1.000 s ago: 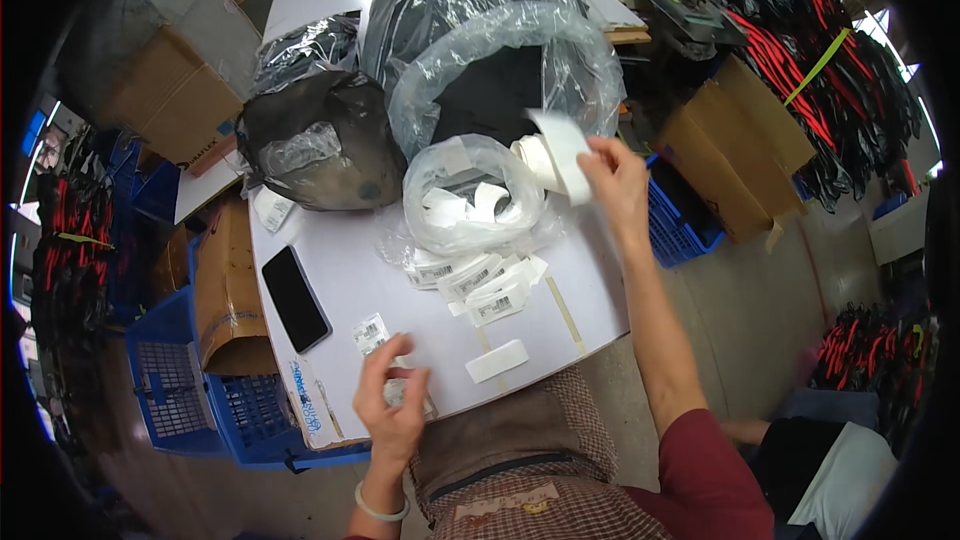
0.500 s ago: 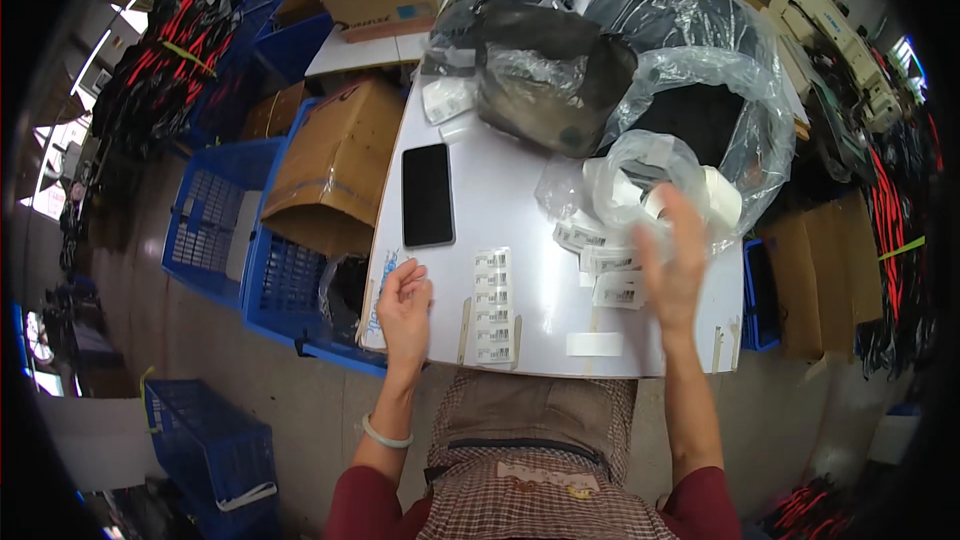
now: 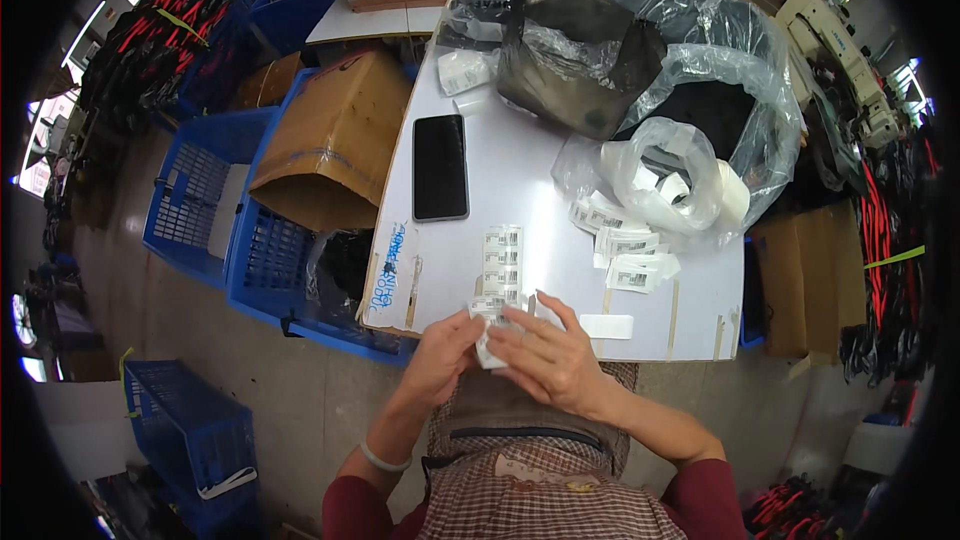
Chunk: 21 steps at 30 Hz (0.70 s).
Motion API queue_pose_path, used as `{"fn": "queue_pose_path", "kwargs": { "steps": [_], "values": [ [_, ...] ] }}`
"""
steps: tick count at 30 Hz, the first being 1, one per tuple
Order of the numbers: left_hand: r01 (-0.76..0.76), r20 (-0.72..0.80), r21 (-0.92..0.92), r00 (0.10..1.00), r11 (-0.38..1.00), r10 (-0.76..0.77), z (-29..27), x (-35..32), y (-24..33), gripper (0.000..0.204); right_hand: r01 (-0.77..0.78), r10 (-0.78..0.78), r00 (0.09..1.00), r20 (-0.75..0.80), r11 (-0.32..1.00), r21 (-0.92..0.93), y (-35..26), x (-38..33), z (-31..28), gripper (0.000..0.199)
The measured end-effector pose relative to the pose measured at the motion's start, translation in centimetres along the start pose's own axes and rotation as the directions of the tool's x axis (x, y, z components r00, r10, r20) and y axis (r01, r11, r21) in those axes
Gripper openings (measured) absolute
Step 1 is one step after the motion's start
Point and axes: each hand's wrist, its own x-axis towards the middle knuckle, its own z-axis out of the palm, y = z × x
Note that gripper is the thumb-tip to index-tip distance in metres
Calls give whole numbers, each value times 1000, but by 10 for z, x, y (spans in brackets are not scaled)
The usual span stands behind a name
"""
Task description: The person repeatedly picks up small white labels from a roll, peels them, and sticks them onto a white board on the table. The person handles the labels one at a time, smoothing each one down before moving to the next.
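A strip of white printed labels [image 3: 501, 260] runs up from the table's front edge, its lower end bent and raised between my hands. My left hand [image 3: 437, 358] pinches the strip's left side near that end. From the right, my right hand [image 3: 553, 358] has its fingers closed over the same end, partly hiding it; one finger stands apart, pointing away from me. Several loose labels [image 3: 632, 258] lie in a fanned pile to the right. Nearer me is a blank white slip [image 3: 608, 326]. A black phone [image 3: 440, 168] lies beyond my left hand.
A clear plastic bag with white rolls [image 3: 672, 180] sits right of centre, beside large plastic bags of dark goods [image 3: 700, 15]. A dark pouch [image 3: 580, 55] stands at the back. Left of the table are a cardboard box [image 3: 335, 140] and blue crates [image 3: 205, 195].
My right hand has come down and left from the white rolls to the label strip. The left hand has moved right and nearer me, onto the strip, whose lower end is now raised.
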Motion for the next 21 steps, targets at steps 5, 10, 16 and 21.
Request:
{"fn": "queue_pose_path", "kwargs": {
  "steps": [5,10,16,21],
  "values": [
    [-38,126,201,992,979,13,26,-4,-3,25,-290,323,944,-74,914,284,-10,-9,-40,28],
    [-17,220,499,970,866,-107,47,-10,-6,23,-567,561,804,196,626,536,14,-20,-52,16],
    [-87,259,608,961,789,-94,46,-5,-15,21,-611,581,714,390,246,752,17,-41,-48,21],
    [-357,383,737,920,575,79,49,-2,-22,21,-524,538,673,508,-138,841,24,-56,-32,19]
  ]
}}
